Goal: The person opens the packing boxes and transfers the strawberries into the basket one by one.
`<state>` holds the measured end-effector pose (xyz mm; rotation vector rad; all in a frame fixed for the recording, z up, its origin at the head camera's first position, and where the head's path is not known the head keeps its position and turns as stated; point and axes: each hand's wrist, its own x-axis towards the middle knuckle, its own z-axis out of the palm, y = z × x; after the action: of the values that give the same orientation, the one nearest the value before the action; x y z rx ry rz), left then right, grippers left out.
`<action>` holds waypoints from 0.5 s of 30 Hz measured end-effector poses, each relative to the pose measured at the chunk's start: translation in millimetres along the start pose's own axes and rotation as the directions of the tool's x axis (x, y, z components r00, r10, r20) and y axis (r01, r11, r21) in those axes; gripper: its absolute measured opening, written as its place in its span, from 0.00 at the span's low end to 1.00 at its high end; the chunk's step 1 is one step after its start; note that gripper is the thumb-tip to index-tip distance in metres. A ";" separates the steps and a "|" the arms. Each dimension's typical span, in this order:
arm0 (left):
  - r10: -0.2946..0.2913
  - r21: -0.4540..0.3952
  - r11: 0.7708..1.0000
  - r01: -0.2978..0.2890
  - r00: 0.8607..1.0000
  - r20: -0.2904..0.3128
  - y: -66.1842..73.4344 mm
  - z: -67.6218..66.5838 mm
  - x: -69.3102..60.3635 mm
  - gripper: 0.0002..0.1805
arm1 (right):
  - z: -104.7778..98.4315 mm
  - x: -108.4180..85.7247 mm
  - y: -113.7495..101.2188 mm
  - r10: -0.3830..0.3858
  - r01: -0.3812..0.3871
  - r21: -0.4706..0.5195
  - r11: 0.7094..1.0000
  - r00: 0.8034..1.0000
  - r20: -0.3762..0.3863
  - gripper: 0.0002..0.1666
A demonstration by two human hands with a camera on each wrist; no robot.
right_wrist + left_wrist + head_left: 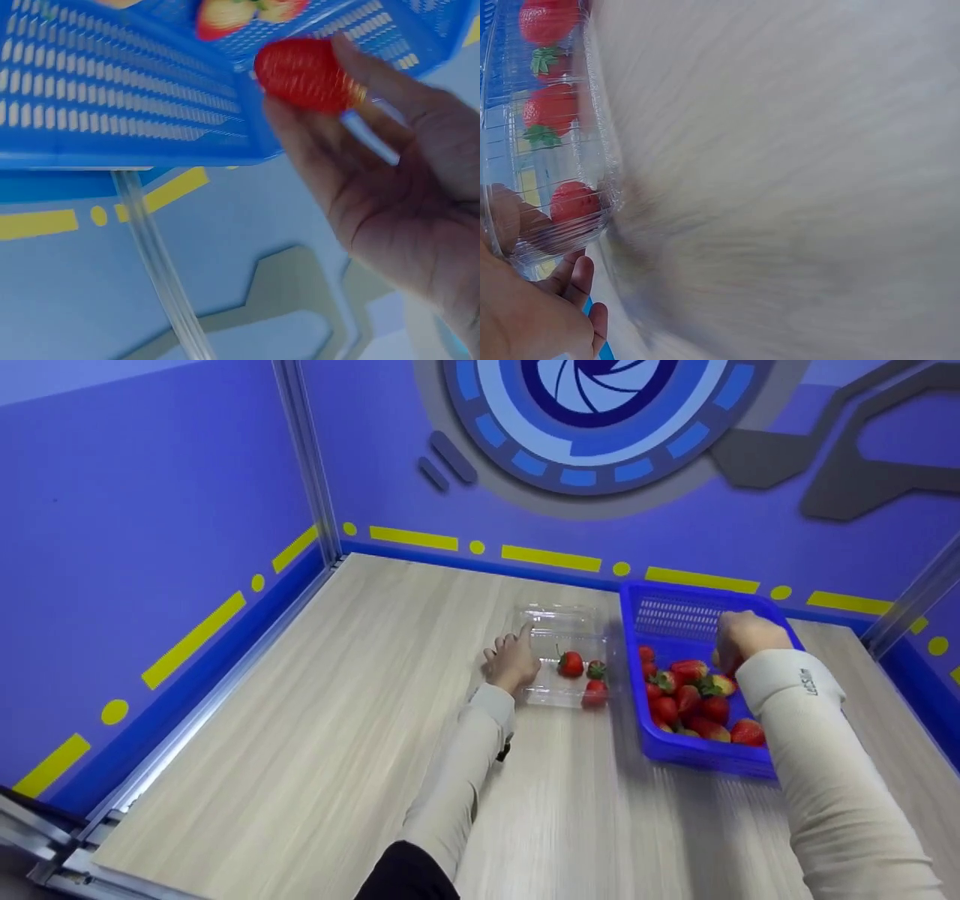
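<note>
A clear plastic box [559, 619] with three strawberries inside, one of them a red strawberry [571, 664], stands mid-table. My left hand [513, 661] holds its left edge; part of that hand shows through the plastic in the left wrist view, with other fingers [580, 281] outside the wall. Over the right part of the blue basket [645, 739] is my right hand [746, 636]. Its thumb and fingers pinch a strawberry [307, 75] by its sides, plain in the right wrist view but mostly hidden by the hand in the head view.
Several loose strawberries [688, 701] lie in the near left part of the basket, which has slotted walls and stands just right of the box. A blue printed panel [375, 472] rises behind the wooden table [315, 720], and another panel [150, 525] borders its left.
</note>
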<state>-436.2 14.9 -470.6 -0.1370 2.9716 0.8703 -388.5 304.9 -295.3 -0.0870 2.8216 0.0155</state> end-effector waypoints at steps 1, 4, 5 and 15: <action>0.000 0.000 1.000 0.000 1.000 -0.001 0.2 -0.3 0.2 0.40 | 1.9 -0.7 1.7 -0.008 0.008 -0.020 1.000 1.000 0.004 0.07; -0.002 0.002 1.000 0.002 1.000 -0.004 1.2 -1.1 -1.0 0.40 | 8.5 -2.0 4.1 -0.052 0.054 -0.094 0.994 0.998 0.025 0.07; -0.003 0.002 1.000 0.003 1.000 -0.004 1.4 -1.2 -1.2 0.40 | 10.3 -2.2 4.3 -0.064 0.068 -0.106 0.992 0.997 0.039 0.07; -0.014 -0.026 1.000 0.014 1.000 -0.003 4.4 -4.6 -2.2 0.39 | 9.5 8.6 -18.6 0.005 0.014 -0.084 0.996 0.976 0.219 0.10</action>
<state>-434.6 16.3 -464.2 -0.1601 2.9596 0.9090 -392.6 286.0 -307.0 -0.1042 2.6000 0.1364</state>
